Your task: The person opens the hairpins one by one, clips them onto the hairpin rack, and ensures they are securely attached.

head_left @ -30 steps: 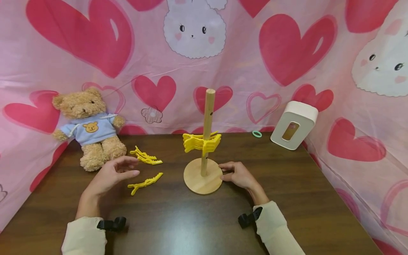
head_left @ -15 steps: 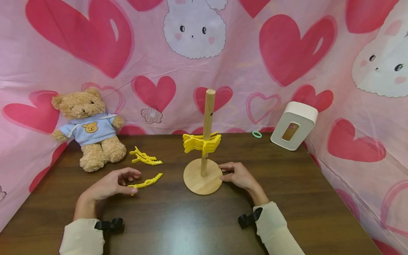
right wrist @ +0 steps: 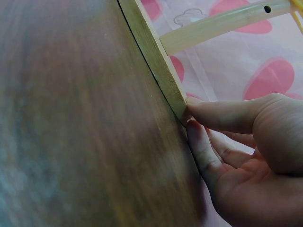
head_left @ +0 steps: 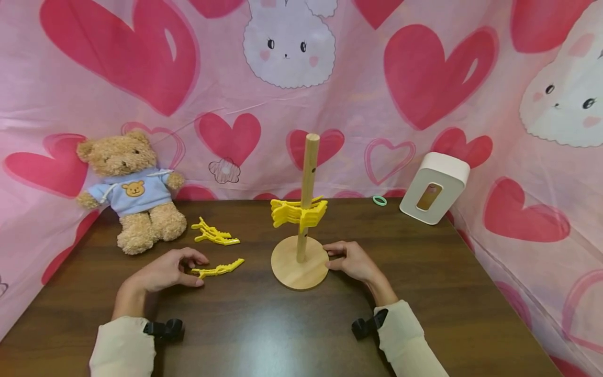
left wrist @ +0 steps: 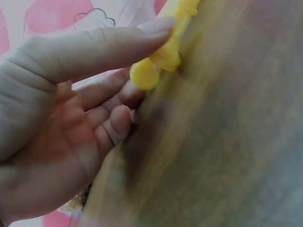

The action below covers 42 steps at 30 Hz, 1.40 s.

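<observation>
At the left of the table, my left hand (head_left: 162,272) pinches the forked end of a yellow alligator hair clip (head_left: 223,268) between thumb and fingers. In the left wrist view, the clip's rounded end (left wrist: 144,74) shows by the thumb. Another group of yellow clips (head_left: 215,234) lies just beyond. My right hand (head_left: 355,262) holds the right rim of a wooden stand's round base (head_left: 292,275), thumb on top and a finger at the edge. Several yellow clips (head_left: 311,214) sit stacked around the stand's upright post (head_left: 308,167), partway up.
A teddy bear (head_left: 141,188) in a blue shirt sits at the back left. At the back right stand a white-and-grey box (head_left: 435,188) with a slot and a small mint-green ring (head_left: 379,200). A pink heart-printed cloth (head_left: 353,104) hangs behind the dark wooden table (head_left: 264,335).
My left hand has come down and toward me from beside the far clips onto the near clip, which has turned and shifted slightly right. My right hand keeps its place on the base.
</observation>
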### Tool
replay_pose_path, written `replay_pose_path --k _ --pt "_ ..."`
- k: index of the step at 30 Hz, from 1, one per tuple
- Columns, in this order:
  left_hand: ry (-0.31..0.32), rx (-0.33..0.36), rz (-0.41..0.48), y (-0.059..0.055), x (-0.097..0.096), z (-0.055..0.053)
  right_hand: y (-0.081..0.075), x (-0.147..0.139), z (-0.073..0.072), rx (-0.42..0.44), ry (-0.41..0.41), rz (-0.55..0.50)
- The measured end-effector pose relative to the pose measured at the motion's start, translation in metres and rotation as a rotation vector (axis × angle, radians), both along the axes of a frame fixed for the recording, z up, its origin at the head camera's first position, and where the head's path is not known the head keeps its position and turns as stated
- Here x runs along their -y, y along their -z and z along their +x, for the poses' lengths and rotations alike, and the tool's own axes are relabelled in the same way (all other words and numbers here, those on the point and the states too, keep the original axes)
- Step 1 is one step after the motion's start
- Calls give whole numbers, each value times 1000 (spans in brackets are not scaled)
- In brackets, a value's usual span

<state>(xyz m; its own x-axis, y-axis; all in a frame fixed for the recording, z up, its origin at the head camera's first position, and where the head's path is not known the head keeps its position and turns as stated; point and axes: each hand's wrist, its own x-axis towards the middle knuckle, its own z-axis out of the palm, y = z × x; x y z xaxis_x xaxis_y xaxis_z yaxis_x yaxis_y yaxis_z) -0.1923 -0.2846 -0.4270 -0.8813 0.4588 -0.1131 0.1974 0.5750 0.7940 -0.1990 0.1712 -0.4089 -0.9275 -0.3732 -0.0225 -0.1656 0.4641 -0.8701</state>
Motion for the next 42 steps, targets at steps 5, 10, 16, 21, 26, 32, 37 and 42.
replay_pose_path --k 5,10,16,21,26,32,37,42 --pt "-101 -27 23 2 2 0 19 -4 -8 -19 3 -12" --pt "-79 -15 36 2 4 -1 31 -9 -15 -15 11 -19" --pt "-58 -24 -18 2 2 -2 36 -10 -16 -15 13 -10" --pt "-84 -20 24 4 3 -1 39 -10 -18 -17 12 9" --pt "-138 -13 106 7 10 0 35 -9 -17 -18 12 -1" --pt "-212 47 204 8 12 1 32 -10 -16 -15 10 -12" --pt "-256 78 312 8 10 2 36 -11 -18 -17 10 -16" --pt "-275 66 353 8 4 1 37 -12 -19 -27 3 -9"
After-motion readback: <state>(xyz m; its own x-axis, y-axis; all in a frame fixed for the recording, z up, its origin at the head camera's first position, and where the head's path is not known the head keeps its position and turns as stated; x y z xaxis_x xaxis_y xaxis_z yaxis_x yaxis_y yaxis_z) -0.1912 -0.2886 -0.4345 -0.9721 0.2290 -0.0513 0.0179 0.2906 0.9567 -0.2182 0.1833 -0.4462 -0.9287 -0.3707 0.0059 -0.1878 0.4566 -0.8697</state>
